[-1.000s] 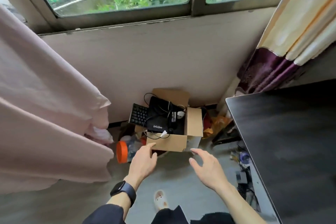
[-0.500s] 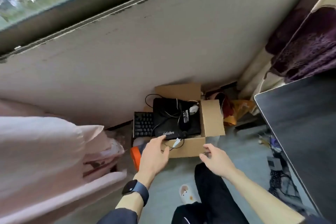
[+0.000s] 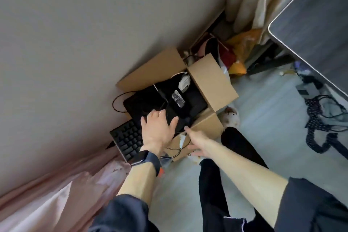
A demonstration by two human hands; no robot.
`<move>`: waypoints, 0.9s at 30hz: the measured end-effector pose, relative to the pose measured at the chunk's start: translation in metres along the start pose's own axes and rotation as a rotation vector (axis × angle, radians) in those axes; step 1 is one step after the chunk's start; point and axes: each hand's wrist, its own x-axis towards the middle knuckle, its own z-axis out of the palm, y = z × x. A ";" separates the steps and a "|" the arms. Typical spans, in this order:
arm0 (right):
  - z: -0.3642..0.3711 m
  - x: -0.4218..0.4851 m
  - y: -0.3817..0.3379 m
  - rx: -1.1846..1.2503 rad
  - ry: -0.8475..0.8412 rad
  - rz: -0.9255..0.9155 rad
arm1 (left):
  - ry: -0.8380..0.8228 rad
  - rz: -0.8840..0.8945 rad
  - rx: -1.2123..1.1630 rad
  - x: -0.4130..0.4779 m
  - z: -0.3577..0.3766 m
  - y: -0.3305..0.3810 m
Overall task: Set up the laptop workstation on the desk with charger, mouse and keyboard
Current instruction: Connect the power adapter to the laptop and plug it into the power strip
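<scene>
**Both hands at the open box on the floor**

The left hand (image 3: 157,130), a dark watch (image 3: 148,158) on its wrist, lies palm-down with fingers spread over the near end of the black laptop (image 3: 195,102) in the cardboard box (image 3: 211,79); whether it grips the edge or only rests there cannot be told. The right hand (image 3: 195,143) reaches to the box's near wall, fingers extended and loosely open, closed on nothing that can be seen, with a thin cable and its white plug (image 3: 181,140) just beside it.

The laptop lies flat across the top of the box, sticking out past the left side. On its lid sits a black charger brick (image 3: 178,100) with a pale label, and cables loop around it. A white object (image 3: 184,82), possibly the mouse, lies at the far end of the box. A black keyboard (image 3: 128,138) lies tilted just left of the box, partly under the left wrist, against the wall (image 3: 94,43).

The box's flaps stand open. The dark desk (image 3: 316,22) is at upper right, well apart from the box. Pink fabric (image 3: 56,199) fills the lower left.
</scene>
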 end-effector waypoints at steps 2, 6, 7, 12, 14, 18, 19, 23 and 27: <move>0.007 0.007 0.009 0.109 0.000 0.014 | -0.009 0.021 0.004 0.007 -0.002 0.002; 0.016 0.004 0.021 0.256 0.033 -0.003 | -0.091 -0.040 -0.259 0.002 -0.033 -0.012; 0.016 0.001 0.022 0.271 0.050 -0.025 | -0.073 -0.075 -0.367 -0.001 -0.048 -0.018; 0.009 -0.045 0.018 0.303 0.126 -0.153 | -0.030 -0.006 -0.658 -0.030 -0.142 -0.036; 0.005 -0.061 0.023 0.268 0.166 -0.222 | 0.003 0.091 -0.711 -0.054 -0.166 -0.034; 0.016 -0.112 0.031 0.386 0.060 -0.391 | 0.133 0.230 -0.806 -0.111 -0.221 -0.038; 0.021 -0.129 0.030 0.416 0.030 -0.429 | 0.162 0.256 -0.844 -0.126 -0.236 -0.040; 0.044 -0.201 0.029 0.442 0.002 -0.574 | 0.181 0.411 -1.076 -0.194 -0.300 -0.047; 0.055 -0.255 0.025 0.625 -0.054 -0.614 | 0.197 0.598 -1.181 -0.259 -0.364 -0.051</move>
